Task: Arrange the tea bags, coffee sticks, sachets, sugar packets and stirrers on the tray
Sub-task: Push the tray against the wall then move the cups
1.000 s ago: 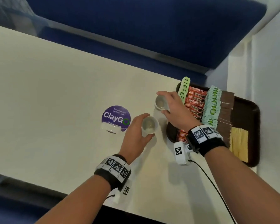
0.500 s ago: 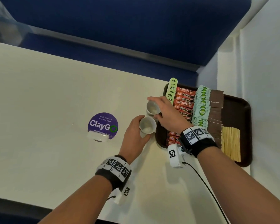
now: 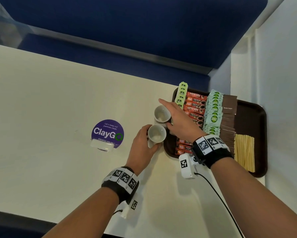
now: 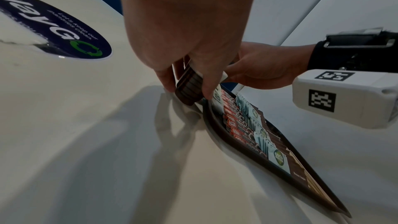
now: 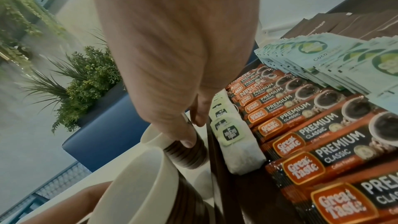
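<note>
My left hand (image 3: pixel 141 145) grips a paper cup (image 3: pixel 157 134) with a brown ribbed sleeve (image 4: pixel 189 89), on the table just left of the brown tray (image 3: pixel 250 117). My right hand (image 3: pixel 177 121) pinches a second cup (image 3: pixel 162 114) between thumb and fingers just behind it, index finger stretched out. The thumb (image 5: pixel 189 140) presses on that cup's sleeve. On the tray lie rows of tea bags (image 3: pixel 181 93), red coffee sticks (image 3: pixel 195 105), green sachets (image 3: pixel 213 114), brown sugar packets (image 3: pixel 229 103) and wooden stirrers (image 3: pixel 244 152).
A round purple ClayGo sign (image 3: pixel 108 132) sits on the cream table (image 3: pixel 41 117) left of the cups. A blue bench (image 3: pixel 144 31) runs behind the table. A white wall (image 3: pixel 285 83) stands close to the tray's right side.
Both hands have brought their cups closer together, right beside the tray's left edge. My right index finger has straightened out over the far cup.
</note>
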Demonstrator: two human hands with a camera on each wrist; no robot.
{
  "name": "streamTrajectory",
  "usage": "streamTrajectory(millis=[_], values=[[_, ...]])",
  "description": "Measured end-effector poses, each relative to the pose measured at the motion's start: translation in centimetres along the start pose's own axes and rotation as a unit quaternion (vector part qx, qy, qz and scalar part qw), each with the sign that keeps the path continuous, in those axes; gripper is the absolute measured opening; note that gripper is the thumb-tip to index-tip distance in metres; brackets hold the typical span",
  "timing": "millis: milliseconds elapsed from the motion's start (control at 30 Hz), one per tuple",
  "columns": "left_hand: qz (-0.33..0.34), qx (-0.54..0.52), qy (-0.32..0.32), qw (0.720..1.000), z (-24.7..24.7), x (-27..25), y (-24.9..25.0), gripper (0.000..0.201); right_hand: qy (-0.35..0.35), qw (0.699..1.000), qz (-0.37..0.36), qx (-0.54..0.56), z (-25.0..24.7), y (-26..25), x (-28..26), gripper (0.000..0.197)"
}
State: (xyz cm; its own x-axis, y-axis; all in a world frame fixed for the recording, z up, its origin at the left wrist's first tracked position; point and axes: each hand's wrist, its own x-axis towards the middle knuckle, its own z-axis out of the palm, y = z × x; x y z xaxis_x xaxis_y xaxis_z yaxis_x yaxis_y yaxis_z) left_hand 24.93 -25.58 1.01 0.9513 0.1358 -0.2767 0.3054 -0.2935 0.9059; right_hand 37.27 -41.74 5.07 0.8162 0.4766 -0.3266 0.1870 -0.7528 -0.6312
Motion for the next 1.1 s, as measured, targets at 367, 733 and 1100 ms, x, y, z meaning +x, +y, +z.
streamTrajectory(millis=[367, 733, 1100], values=[[0.012, -0.006, 0.007, 1.0, 0.11, -0.02, -0.19, 0.045, 0.014, 1.0, -0.008, -0.016, 0.06, -0.24, -0.01, 0.076], [-0.004, -0.012, 0.007, 1.0, -0.01, 0.18, -0.13, 0.044, 0.013, 1.0, -0.002, -0.018, -0.07, -0.77, -0.12, 0.072], [0.0, 0.0, -0.002, 1.0, 0.31, 0.28, -0.48, 0.045, 0.015, 1.0, 0.0, -0.026, -0.19, -0.93, -0.48, 0.069]])
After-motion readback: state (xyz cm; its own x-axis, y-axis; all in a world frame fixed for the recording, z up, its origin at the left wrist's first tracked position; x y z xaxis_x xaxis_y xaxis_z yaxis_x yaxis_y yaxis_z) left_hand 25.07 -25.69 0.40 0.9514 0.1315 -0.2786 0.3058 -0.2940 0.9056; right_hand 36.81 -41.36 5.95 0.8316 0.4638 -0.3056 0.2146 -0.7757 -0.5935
